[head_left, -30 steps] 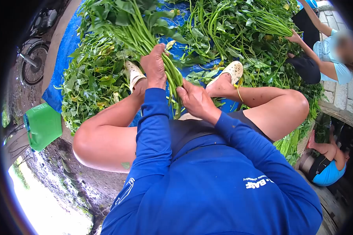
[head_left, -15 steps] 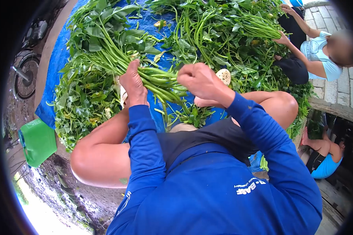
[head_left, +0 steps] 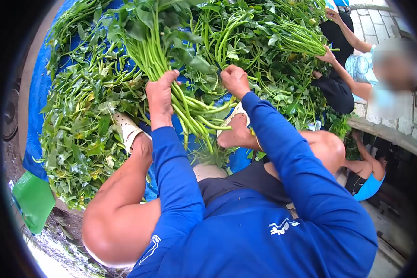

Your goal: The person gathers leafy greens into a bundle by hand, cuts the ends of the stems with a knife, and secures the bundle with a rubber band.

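My left hand (head_left: 161, 95) is wrapped round a thick bunch of long-stemmed leafy greens (head_left: 148, 53). The leaves point away from me, and the loose stem ends fan out towards my lap. To the right of those stems, my right hand (head_left: 236, 81) is closed and apart from the bunch. Whatever its curled fingers hold, if anything, is hidden. Beneath both hands lie heaps of the same greens (head_left: 92, 102) on a blue tarp (head_left: 37, 99).
My feet in pale perforated clogs (head_left: 125, 129) rest among the greens. At the right, a person (head_left: 361, 67) holds another bunch of greens (head_left: 296, 41). Farther down sits a second person in blue (head_left: 370, 185). A green container (head_left: 33, 201) stands at the left.
The bunch in my left hand has swung more upright, its leaves now farther up the view. My right hand has moved away from the stems, up and slightly right. My knees and feet have shifted.
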A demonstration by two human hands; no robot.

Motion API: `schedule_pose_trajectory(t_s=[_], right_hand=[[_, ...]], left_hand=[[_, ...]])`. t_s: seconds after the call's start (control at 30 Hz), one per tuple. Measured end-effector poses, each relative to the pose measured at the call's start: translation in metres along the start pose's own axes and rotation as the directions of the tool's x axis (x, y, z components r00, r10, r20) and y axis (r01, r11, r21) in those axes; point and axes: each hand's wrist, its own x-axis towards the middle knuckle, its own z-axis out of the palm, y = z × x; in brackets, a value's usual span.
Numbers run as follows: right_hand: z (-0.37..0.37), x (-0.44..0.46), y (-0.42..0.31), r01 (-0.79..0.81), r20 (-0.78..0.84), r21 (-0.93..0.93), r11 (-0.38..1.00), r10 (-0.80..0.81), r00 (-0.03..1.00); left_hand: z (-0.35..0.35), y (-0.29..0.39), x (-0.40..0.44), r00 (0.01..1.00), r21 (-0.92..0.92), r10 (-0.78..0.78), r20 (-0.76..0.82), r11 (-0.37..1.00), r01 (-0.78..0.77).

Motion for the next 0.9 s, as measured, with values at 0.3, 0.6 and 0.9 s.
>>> schedule_pose_trajectory(t_s=[0.3, 0.6, 0.9], right_hand=[[0.045, 0.031, 0.022, -0.007, -0.258, -0.225, 0.974, -0.052, 0.965], [0.029, 0.034, 0.023, 0.087, -0.151, -0.311, 0.946, -0.140, 0.979], [-0.054, 0.007, 0.004, 0.317, -0.395, -0.289, 0.903, -0.415, 0.820]], left_hand=[[-0.007, -0.043, 0.023, 0.985, -0.039, -0.161, -0.066, 0.987, 0.159], [0.005, -0.047, 0.014, 0.982, -0.037, -0.184, -0.043, 0.983, 0.182], [-0.013, -0.048, 0.014, 0.968, -0.078, -0.249, 0.021, 0.965, 0.250]])
